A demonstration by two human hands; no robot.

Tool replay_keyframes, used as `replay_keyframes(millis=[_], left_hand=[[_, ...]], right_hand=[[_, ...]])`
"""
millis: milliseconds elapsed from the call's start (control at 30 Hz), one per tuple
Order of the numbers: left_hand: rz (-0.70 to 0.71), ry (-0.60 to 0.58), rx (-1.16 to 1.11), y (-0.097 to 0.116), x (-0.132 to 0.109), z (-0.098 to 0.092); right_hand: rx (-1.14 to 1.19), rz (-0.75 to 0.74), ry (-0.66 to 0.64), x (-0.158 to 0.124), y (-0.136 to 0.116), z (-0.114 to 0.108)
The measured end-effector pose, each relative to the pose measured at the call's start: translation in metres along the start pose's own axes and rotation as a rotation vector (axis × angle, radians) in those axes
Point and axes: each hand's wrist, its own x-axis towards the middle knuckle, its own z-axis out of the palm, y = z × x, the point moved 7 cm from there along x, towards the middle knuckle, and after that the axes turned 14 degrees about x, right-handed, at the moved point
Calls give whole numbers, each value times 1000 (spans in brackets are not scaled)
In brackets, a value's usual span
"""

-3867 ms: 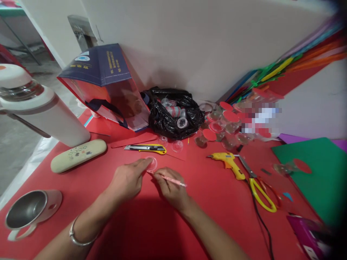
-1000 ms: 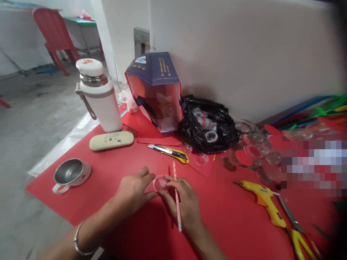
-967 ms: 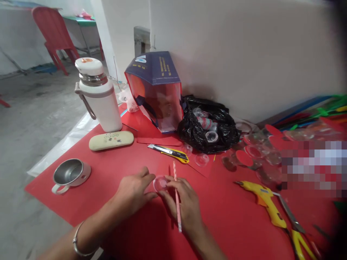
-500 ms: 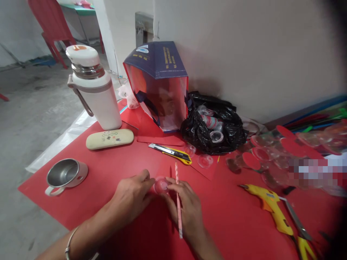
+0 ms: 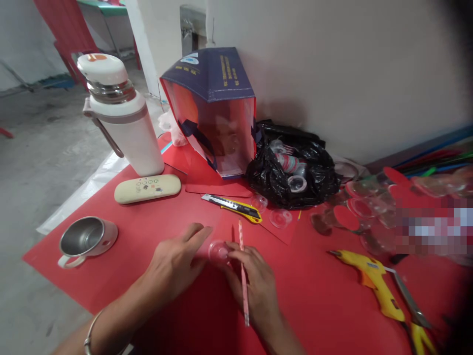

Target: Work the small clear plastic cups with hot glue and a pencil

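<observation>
My right hand (image 5: 254, 276) grips a small clear plastic cup (image 5: 219, 250) at the red tabletop (image 5: 140, 231). A pink patterned pencil (image 5: 244, 288) with a pale end is tucked between the same hand's fingers and crosses its back at a steep slant. Just left of the cup is my left hand (image 5: 177, 259), fingers stretched out and the thumb apart, with nothing seen in it. A yellow and black utility knife (image 5: 232, 207) with its blade out lies beyond both hands, near two small clear plastic lids (image 5: 281, 218).
A steel-lined mug (image 5: 88, 239), cream case (image 5: 148, 189) and white thermos (image 5: 129, 128) stand left. Behind are a blue bag (image 5: 214, 74) and a black plastic bag (image 5: 268, 180) of clear cups. A yellow glue gun (image 5: 369, 268), scissors (image 5: 412, 301) and several red-topped cups (image 5: 345, 217) lie right.
My left hand has drawn back left, away from the small cup, and its fingers have straightened. My right hand keeps the cup and pencil in nearly the same place. The view has shifted slightly.
</observation>
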Motion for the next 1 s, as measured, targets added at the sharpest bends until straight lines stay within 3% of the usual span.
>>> replay_keyframes(millis=[133, 333, 467, 567, 733, 1000], left_hand=[[58, 82, -64, 7, -1, -7], [187, 233, -224, 18, -3, -23], [279, 313, -193, 33, -1, -30], [309, 386, -167, 40, 2, -33], [264, 328, -166, 41, 6, -26], [280, 353, -122, 44, 8, -28]], right_hand=[[54, 28, 102, -9, 4, -10], [223, 383, 338, -32, 36, -23], [309, 483, 388, -35, 45, -22], [296, 485, 371, -31, 44, -22], [239, 445, 340, -20, 36, -27], [205, 386, 305, -13, 32, -30]])
